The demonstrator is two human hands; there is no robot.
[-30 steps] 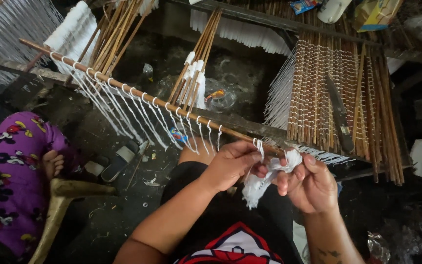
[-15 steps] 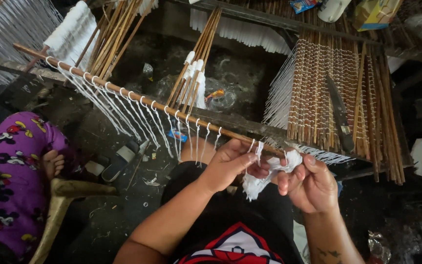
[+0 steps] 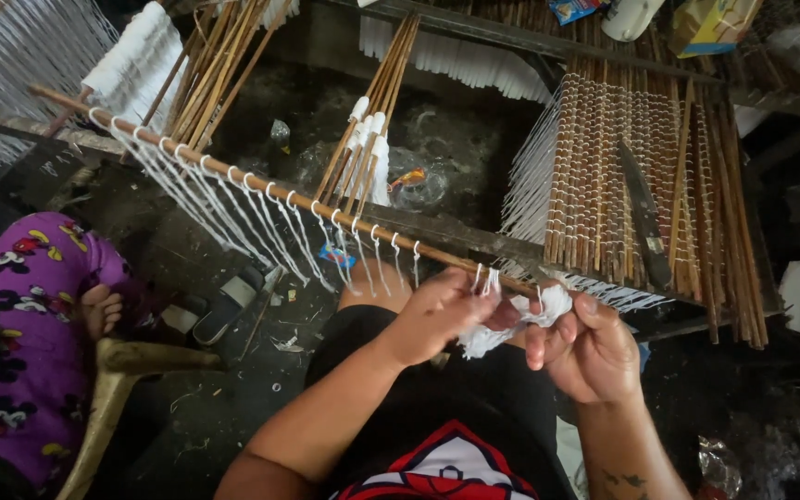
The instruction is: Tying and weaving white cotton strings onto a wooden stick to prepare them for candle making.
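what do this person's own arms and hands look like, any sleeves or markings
Both arms are bare to the elbow and beyond: no sleeves, gloves, watch or rings show. The left hand and forearm are unmarked. The right hand is unmarked too, but the right forearm carries small dark tattoo marks near the frame's bottom edge.

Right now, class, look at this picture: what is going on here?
A seated person works white string onto a long wooden stick. The left hand pinches string at the stick's near end, and the right hand grips a bunch of white string beside it. String loops already hang along the stick. A mat of tied sticks lies to the right with a knife on it. Another person in purple clothing sits at left.
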